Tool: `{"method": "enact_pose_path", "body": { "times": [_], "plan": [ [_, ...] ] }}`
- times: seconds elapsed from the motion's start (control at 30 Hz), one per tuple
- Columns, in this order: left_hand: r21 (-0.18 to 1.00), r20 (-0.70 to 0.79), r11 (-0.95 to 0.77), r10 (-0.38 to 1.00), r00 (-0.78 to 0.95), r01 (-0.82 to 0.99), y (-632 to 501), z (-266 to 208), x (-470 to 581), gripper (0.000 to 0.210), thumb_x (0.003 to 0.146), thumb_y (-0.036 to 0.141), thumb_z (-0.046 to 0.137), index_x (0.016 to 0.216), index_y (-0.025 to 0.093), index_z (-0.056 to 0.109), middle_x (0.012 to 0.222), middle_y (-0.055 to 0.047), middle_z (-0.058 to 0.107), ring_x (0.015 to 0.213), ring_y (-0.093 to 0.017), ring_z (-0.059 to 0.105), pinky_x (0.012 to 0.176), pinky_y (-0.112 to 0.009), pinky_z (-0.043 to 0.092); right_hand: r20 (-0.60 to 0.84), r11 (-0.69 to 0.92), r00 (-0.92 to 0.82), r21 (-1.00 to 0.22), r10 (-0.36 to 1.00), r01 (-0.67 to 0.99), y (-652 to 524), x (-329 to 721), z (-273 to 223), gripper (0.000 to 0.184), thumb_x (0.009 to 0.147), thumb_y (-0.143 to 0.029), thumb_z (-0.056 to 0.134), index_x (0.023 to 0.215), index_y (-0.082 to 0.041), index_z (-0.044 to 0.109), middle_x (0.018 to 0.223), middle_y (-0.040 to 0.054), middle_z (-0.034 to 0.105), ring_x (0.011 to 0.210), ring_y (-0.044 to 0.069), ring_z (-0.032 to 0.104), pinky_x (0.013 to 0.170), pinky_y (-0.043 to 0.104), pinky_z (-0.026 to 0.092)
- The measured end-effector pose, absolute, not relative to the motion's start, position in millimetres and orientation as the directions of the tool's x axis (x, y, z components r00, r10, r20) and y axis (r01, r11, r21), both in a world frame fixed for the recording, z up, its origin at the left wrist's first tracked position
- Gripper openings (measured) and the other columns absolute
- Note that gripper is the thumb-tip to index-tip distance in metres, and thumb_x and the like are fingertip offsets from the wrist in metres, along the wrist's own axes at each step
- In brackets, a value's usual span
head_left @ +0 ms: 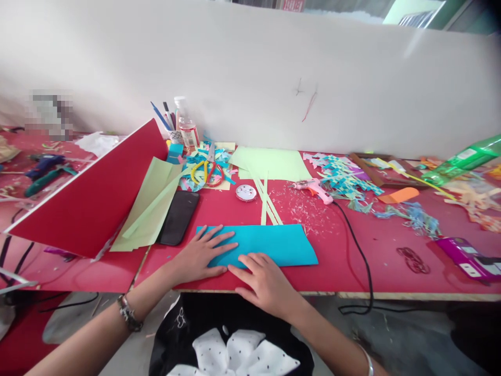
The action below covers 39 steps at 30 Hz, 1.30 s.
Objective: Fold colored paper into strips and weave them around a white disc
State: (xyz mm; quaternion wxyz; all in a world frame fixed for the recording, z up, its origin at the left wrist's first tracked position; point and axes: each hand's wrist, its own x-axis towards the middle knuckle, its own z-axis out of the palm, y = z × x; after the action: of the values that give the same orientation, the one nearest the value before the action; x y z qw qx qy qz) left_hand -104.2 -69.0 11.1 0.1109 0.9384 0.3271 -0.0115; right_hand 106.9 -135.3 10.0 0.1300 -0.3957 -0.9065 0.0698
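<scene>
A blue sheet of paper [274, 244], seemingly folded into a long strip, lies flat on the red table near its front edge. My left hand [207, 253] rests on the left end of the sheet, fingers spread. Along the sheet's near edge, my right hand [266, 284] touches the paper with its fingertips, the thumb held apart. Neither hand holds anything. Just beyond the sheet lie pale green paper strips [264, 201], and a black phone [179, 216] is left of my left hand.
A red board [102, 193] leans at left beside green paper sheets [151, 203]. Scissors [211, 169] lie on paper scraps at the back. A pink glue gun [315, 189] trails its black cord [358, 245] over the front edge. At right are a green bottle [465, 159] and a purple device [467, 258].
</scene>
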Motion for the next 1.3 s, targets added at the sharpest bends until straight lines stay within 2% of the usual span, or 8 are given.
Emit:
{"method": "enact_pose_path", "body": {
  "times": [0.3,0.6,0.8,0.93,1.0,1.1,1.17,1.3],
  "plan": [
    [0.18,-0.097,-0.77,0.606,0.79,0.612,-68.2,11.3,-104.4,0.053,0.081,0.054,0.03,0.131,0.038,0.018,0.141,0.005,0.016,0.129,-0.026,0.012,0.101,-0.047,0.011,0.291,0.61,-0.537,-0.341,0.792,0.715,-138.3,153.3,1.1,0.029,0.08,-0.037,0.047,0.102,-0.023,0.061,0.097,0.0063,0.059,0.09,0.02,0.05,0.08,0.035,0.041],
    [0.171,-0.124,-0.762,0.612,0.781,0.624,-69.1,16.2,-102.9,0.052,0.081,0.054,0.028,0.13,0.04,0.018,0.141,0.006,0.016,0.129,-0.026,0.011,0.102,-0.048,0.01,0.339,0.515,-0.413,-0.307,0.845,0.801,-151.8,220.0,-8.2,0.024,0.08,-0.029,0.048,0.099,-0.022,0.062,0.091,0.0068,0.058,0.088,0.018,0.051,0.078,0.032,0.044],
    [0.183,-0.14,-0.753,0.616,0.775,0.632,-68.3,16.4,-104.0,0.051,0.082,0.053,0.028,0.13,0.038,0.021,0.141,0.005,0.018,0.128,-0.026,0.012,0.101,-0.048,0.011,0.418,0.38,-0.244,-0.281,0.875,0.881,-166.3,254.3,-15.2,0.021,0.08,-0.027,0.047,0.093,-0.021,0.063,0.086,0.0066,0.058,0.084,0.018,0.054,0.074,0.032,0.045],
    [0.165,-0.113,-0.755,0.624,0.773,0.634,-70.0,19.1,-97.3,0.053,0.078,0.053,0.036,0.126,0.033,0.031,0.139,0.001,0.025,0.126,-0.027,0.018,0.1,-0.047,0.017,0.492,0.313,-0.159,-0.248,0.856,0.917,-166.9,245.8,-5.7,0.02,0.081,-0.021,0.045,0.093,-0.022,0.061,0.081,0.005,0.061,0.078,0.018,0.057,0.083,0.039,0.041],
    [0.13,-0.085,-0.749,0.644,0.76,0.649,-70.5,21.8,-89.4,0.058,0.071,0.057,0.045,0.121,0.029,0.039,0.135,-0.002,0.032,0.123,-0.031,0.024,0.097,-0.048,0.023,0.512,0.335,-0.174,-0.24,0.841,0.911,-158.9,226.7,2.2,0.025,0.08,-0.024,0.047,0.103,-0.023,0.056,0.088,0.0051,0.062,0.082,0.018,0.057,0.09,0.042,0.037],
    [0.041,-0.043,-0.752,0.657,0.753,0.658,-69.3,27.8,-75.3,0.06,0.063,0.058,0.054,0.112,0.024,0.046,0.124,-0.007,0.043,0.113,-0.033,0.037,0.09,-0.047,0.031,0.303,0.463,-0.383,-0.263,0.872,0.847,-138.2,190.8,10.4,0.044,0.076,-0.036,0.052,0.118,-0.026,0.045,0.114,0.0065,0.051,0.104,0.021,0.048,0.087,0.036,0.041],
    [-0.03,-0.036,-0.781,0.624,0.781,0.623,-67.7,32.6,-67.8,0.053,0.066,0.054,0.054,0.106,0.019,0.049,0.115,-0.011,0.05,0.103,-0.031,0.047,0.087,-0.044,0.035,0.227,0.519,-0.471,-0.262,0.853,0.814,-123.2,171.3,11.0,0.048,0.074,-0.038,0.055,0.119,-0.024,0.044,0.118,0.0071,0.049,0.108,0.021,0.045,0.087,0.035,0.041],
    [-0.108,-0.037,-0.857,0.509,0.86,0.503,-66.3,41.8,-58.9,0.025,0.077,0.033,0.049,0.096,0.018,0.052,0.089,-0.008,0.059,0.083,-0.022,0.057,0.077,-0.035,0.04,0.277,0.647,-0.596,-0.161,0.754,0.745,-102.8,152.8,9.3,0.019,0.083,-0.025,0.045,0.095,-0.021,0.058,0.093,0.0033,0.06,0.089,0.015,0.053,0.095,0.038,0.031]
  ]
}}
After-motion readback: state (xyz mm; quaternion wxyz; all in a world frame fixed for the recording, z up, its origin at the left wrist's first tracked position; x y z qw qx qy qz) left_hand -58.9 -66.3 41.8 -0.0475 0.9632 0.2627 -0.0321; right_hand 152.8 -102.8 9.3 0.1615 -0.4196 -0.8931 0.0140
